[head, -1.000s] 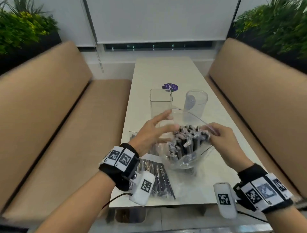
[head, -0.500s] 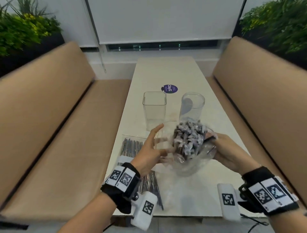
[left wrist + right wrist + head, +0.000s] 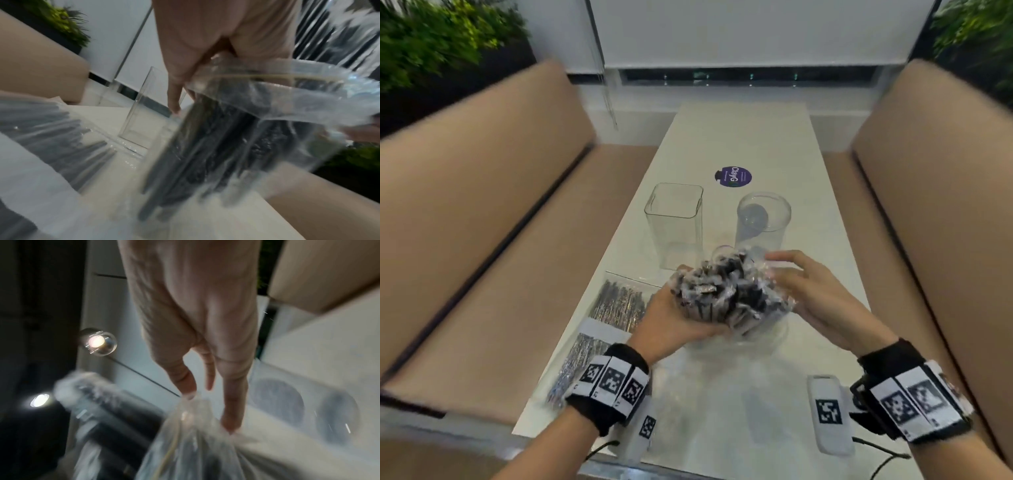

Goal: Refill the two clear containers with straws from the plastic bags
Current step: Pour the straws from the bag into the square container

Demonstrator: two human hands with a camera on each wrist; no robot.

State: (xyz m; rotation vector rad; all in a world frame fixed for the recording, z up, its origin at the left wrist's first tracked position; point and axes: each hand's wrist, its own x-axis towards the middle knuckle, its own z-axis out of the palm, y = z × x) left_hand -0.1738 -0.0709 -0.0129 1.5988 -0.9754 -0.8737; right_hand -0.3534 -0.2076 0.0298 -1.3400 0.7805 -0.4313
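An open clear plastic bag of dark wrapped straws point(image 3: 732, 294) is held up over the white table point(image 3: 739, 144), its mouth facing the containers. My left hand point(image 3: 681, 308) grips the bundle from the left and below, fingers curled round the bag point(image 3: 226, 146). My right hand point(image 3: 787, 270) lies against the bag's right side with straight fingers; in the right wrist view the fingertips point(image 3: 230, 426) touch the plastic. Just behind stand the square clear container point(image 3: 674, 222), which also shows in the left wrist view point(image 3: 141, 113), and the round clear container point(image 3: 762, 219). Both look empty.
Two more flat bags of straws point(image 3: 619, 305) point(image 3: 578, 363) lie on the table's near left. A purple round sticker point(image 3: 732, 176) is stuck behind the containers. Tan bench seats flank the table, with green plants behind their backs.
My left hand went from open beside the bag to gripping the bundle from below. My right hand's fingers straightened. The straw ends now point up and forward towards the containers.
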